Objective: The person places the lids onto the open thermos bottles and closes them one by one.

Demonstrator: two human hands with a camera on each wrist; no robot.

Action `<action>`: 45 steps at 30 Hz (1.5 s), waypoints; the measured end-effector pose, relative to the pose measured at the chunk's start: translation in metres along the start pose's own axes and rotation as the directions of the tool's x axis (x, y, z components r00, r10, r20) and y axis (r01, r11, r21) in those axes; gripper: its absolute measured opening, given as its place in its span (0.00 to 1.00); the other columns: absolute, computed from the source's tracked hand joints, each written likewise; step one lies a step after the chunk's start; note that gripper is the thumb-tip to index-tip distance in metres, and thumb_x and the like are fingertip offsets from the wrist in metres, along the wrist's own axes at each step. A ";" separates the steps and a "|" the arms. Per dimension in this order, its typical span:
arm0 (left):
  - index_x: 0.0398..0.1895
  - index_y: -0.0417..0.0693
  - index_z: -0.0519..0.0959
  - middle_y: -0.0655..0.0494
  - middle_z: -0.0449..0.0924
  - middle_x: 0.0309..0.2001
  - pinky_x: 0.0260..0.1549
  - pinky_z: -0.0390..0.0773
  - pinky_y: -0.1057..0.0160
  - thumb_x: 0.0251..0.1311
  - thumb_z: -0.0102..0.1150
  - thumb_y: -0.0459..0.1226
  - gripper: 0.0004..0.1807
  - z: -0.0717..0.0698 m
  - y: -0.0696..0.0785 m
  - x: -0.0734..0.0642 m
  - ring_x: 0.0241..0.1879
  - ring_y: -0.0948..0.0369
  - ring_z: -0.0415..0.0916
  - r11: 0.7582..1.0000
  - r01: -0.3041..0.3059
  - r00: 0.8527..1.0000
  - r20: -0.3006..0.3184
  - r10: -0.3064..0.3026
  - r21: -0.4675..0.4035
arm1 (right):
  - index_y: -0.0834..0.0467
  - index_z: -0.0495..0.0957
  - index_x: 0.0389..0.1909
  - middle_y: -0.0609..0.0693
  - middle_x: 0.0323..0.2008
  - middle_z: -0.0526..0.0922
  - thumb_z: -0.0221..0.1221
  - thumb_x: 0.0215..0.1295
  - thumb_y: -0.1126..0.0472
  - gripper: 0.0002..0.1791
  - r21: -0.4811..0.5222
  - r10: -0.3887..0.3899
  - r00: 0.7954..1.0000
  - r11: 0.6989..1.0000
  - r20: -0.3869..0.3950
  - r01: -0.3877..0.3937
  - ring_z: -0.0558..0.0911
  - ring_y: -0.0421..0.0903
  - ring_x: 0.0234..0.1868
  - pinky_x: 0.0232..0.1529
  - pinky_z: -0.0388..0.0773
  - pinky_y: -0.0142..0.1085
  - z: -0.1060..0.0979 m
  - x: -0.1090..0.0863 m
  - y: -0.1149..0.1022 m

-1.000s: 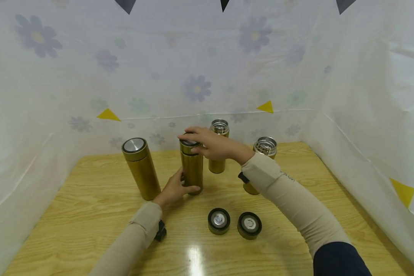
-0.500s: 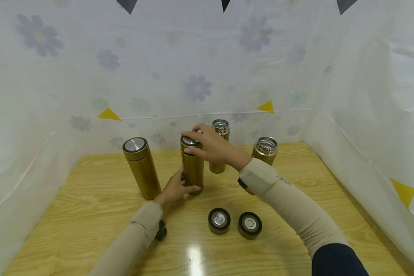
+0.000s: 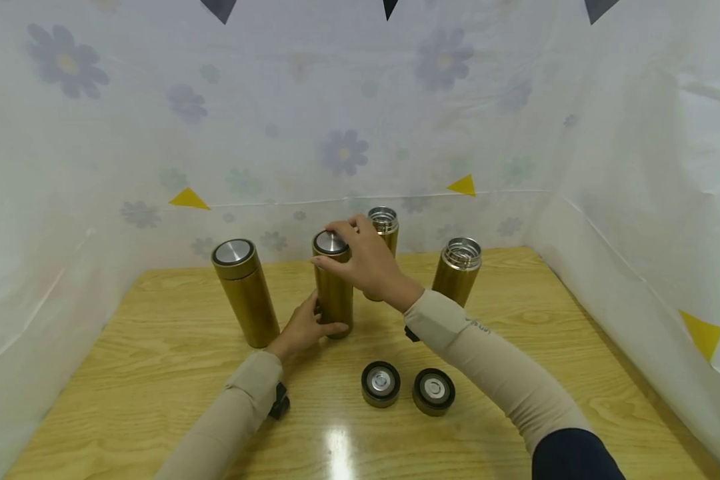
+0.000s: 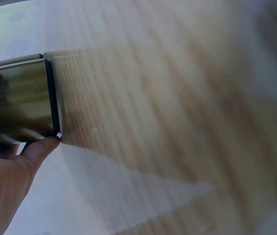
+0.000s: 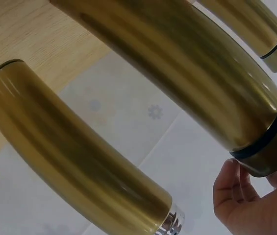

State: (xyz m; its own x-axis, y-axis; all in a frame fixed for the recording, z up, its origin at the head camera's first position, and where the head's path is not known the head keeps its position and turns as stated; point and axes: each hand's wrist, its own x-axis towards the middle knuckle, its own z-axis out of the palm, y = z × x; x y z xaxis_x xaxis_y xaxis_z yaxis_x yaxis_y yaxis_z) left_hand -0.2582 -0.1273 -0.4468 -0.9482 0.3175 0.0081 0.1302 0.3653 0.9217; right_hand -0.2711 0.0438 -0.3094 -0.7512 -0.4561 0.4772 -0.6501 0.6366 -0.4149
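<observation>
- Left hand (image 3: 303, 330) grips the base of the middle gold flask (image 3: 334, 293), thumb on the near side, fingers wrapped round the left; the left wrist view shows the thumb (image 4: 40, 147) and a fingertip either side of the flask's bottom edge.
- Right hand (image 3: 363, 260) sits on top of that flask, fingers curled round its cap (image 3: 330, 243); right wrist view shows fingertips (image 5: 231, 188) beside the cap, just past the black ring.
- Middle gold flask stands upright on the wooden table (image 3: 156, 353), roughly centre, toward the far side.
- Capped gold flask (image 3: 244, 293) stands upright to the left, near but apart from the held one.
- Open flask (image 3: 383, 230) stands behind the right hand at the far edge, silver mouth showing, body partly hidden.
- Second open flask (image 3: 458, 270) stands to the right, just past the right sleeve (image 3: 486, 360).
- Two loose caps (image 3: 381, 384) (image 3: 435, 392) lie side by side on the near table, silver insides up, close together.
- Flowered white sheet (image 3: 342, 147) forms the backdrop.
</observation>
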 end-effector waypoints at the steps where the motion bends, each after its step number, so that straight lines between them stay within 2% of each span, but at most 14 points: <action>1: 0.75 0.61 0.51 0.47 0.64 0.66 0.64 0.64 0.43 0.53 0.71 0.41 0.50 0.000 0.000 0.000 0.66 0.47 0.62 1.000 0.003 1.000 -0.001 -0.003 -0.001 | 0.51 0.70 0.62 0.55 0.51 0.68 0.60 0.61 0.40 0.32 -0.005 0.006 1.000 1.000 -0.002 -0.006 0.72 0.45 0.40 0.38 0.76 0.36 0.000 0.000 -0.001; 5: 0.74 0.61 0.52 0.48 0.65 0.66 0.64 0.65 0.44 0.53 0.71 0.41 0.49 0.000 0.000 -0.001 0.66 0.47 0.62 1.000 0.015 1.000 -0.004 -0.015 -0.002 | 0.52 0.68 0.64 0.56 0.54 0.68 0.59 0.63 0.38 0.34 -0.042 0.002 1.000 0.999 0.021 -0.002 0.72 0.49 0.47 0.42 0.77 0.40 -0.002 0.000 -0.004; 7: 0.74 0.61 0.52 0.48 0.64 0.67 0.64 0.64 0.44 0.53 0.71 0.41 0.48 -0.001 0.001 -0.001 0.67 0.47 0.62 1.000 0.014 1.000 -0.002 -0.014 -0.004 | 0.53 0.65 0.68 0.58 0.60 0.66 0.57 0.64 0.39 0.36 -0.049 -0.011 0.997 0.999 0.078 0.015 0.70 0.53 0.56 0.52 0.74 0.45 -0.008 0.002 -0.006; 9: 0.74 0.60 0.52 0.48 0.64 0.67 0.64 0.64 0.44 0.53 0.71 0.41 0.48 -0.001 0.001 -0.001 0.67 0.47 0.62 1.000 0.009 1.000 0.001 -0.009 -0.006 | 0.53 0.59 0.71 0.60 0.67 0.60 0.54 0.68 0.41 0.36 -0.032 -0.037 0.985 0.999 0.169 0.043 0.62 0.58 0.66 0.63 0.65 0.53 -0.015 0.005 -0.006; 11: 0.74 0.59 0.52 0.47 0.64 0.67 0.64 0.64 0.43 0.53 0.70 0.40 0.48 -0.001 0.001 -0.001 0.67 0.47 0.62 1.000 0.003 1.000 0.004 -0.003 -0.006 | 0.53 0.53 0.74 0.60 0.73 0.51 0.51 0.71 0.44 0.36 0.019 -0.070 0.956 0.998 0.284 0.067 0.52 0.59 0.72 0.69 0.53 0.59 -0.024 0.009 -0.005; 13: 0.74 0.59 0.52 0.47 0.63 0.68 0.65 0.63 0.44 0.53 0.70 0.40 0.49 -0.001 0.001 -0.001 0.67 0.47 0.61 1.000 0.007 1.000 0.005 -0.007 -0.009 | 0.54 0.51 0.75 0.61 0.74 0.45 0.49 0.74 0.49 0.34 0.077 -0.120 0.914 0.992 0.387 0.097 0.46 0.59 0.74 0.70 0.48 0.60 -0.033 0.014 -0.003; 18: 0.75 0.58 0.51 0.46 0.63 0.68 0.65 0.62 0.44 0.53 0.71 0.41 0.49 -0.001 0.002 -0.002 0.68 0.47 0.60 1.000 0.021 1.000 0.004 -0.021 -0.010 | 0.58 0.53 0.74 0.63 0.74 0.45 0.48 0.74 0.63 0.30 0.103 -0.231 0.817 0.973 0.528 0.209 0.48 0.58 0.74 0.71 0.53 0.55 -0.049 0.021 0.003; 22: 0.75 0.55 0.51 0.43 0.62 0.68 0.65 0.62 0.43 0.53 0.70 0.40 0.49 -0.001 0.002 -0.002 0.68 0.45 0.60 1.000 0.018 1.000 0.005 -0.018 -0.013 | 0.55 0.53 0.74 0.61 0.75 0.44 0.48 0.72 0.69 0.32 0.067 -0.230 0.773 0.969 0.591 0.237 0.46 0.56 0.75 0.71 0.52 0.53 -0.056 0.025 0.001; 24: 0.75 0.52 0.50 0.41 0.61 0.68 0.65 0.62 0.42 0.55 0.69 0.38 0.49 -0.002 0.008 -0.005 0.68 0.44 0.59 1.000 0.025 1.000 0.012 -0.025 -0.013 | 0.54 0.52 0.75 0.60 0.75 0.44 0.47 0.71 0.71 0.33 0.048 -0.219 0.756 0.969 0.617 0.241 0.45 0.55 0.75 0.71 0.53 0.52 -0.058 0.027 -0.003; 27: 0.75 0.51 0.49 0.40 0.60 0.69 0.65 0.62 0.43 0.55 0.69 0.37 0.49 -0.002 0.015 -0.008 0.68 0.43 0.58 0.999 0.033 0.999 0.015 -0.033 -0.017 | 0.53 0.52 0.75 0.59 0.75 0.46 0.46 0.69 0.75 0.35 0.020 -0.202 0.742 0.969 0.640 0.246 0.49 0.54 0.75 0.70 0.59 0.49 -0.059 0.029 -0.006; 31: 0.75 0.55 0.50 0.44 0.62 0.68 0.65 0.63 0.43 0.54 0.70 0.40 0.49 -0.001 0.009 -0.005 0.68 0.45 0.59 0.999 0.032 0.999 0.008 -0.032 -0.010 | 0.51 0.53 0.75 0.59 0.73 0.51 0.48 0.69 0.75 0.36 -0.017 -0.182 0.760 0.969 0.624 0.246 0.58 0.55 0.71 0.63 0.69 0.45 -0.057 0.027 -0.008; 32: 0.75 0.58 0.50 0.45 0.62 0.68 0.65 0.63 0.44 0.53 0.71 0.41 0.50 0.000 0.003 -0.003 0.68 0.46 0.59 0.999 0.034 0.999 0.005 -0.034 -0.010 | 0.52 0.54 0.74 0.60 0.73 0.53 0.49 0.69 0.74 0.35 -0.026 -0.182 0.770 0.968 0.611 0.250 0.61 0.55 0.70 0.61 0.71 0.45 -0.056 0.026 -0.008; 38: 0.75 0.58 0.50 0.46 0.63 0.67 0.64 0.64 0.44 0.53 0.71 0.42 0.50 0.001 0.002 -0.002 0.67 0.46 0.61 1.000 0.025 1.000 0.000 -0.025 -0.002 | 0.54 0.59 0.72 0.62 0.67 0.62 0.53 0.70 0.67 0.31 -0.047 -0.197 0.835 0.965 0.514 0.257 0.71 0.55 0.61 0.56 0.74 0.44 -0.052 0.020 -0.005; 45: 0.74 0.60 0.52 0.47 0.65 0.67 0.64 0.65 0.45 0.52 0.72 0.42 0.49 0.000 0.001 0.000 0.67 0.48 0.62 0.999 0.032 0.999 -0.014 -0.032 0.002 | 0.52 0.64 0.70 0.56 0.56 0.70 0.58 0.67 0.51 0.31 -0.071 -0.125 0.920 0.984 0.371 0.162 0.72 0.49 0.51 0.48 0.74 0.41 -0.042 0.013 -0.002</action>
State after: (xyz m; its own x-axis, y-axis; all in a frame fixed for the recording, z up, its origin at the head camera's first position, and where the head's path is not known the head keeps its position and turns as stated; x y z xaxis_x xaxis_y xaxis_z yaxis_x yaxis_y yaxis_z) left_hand -0.2581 -0.1270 -0.4461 -0.9559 0.2932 -0.0164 0.0998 0.3768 0.9209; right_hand -0.2743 0.0630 -0.2697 -0.6527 -0.7297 0.2039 -0.7535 0.5969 -0.2758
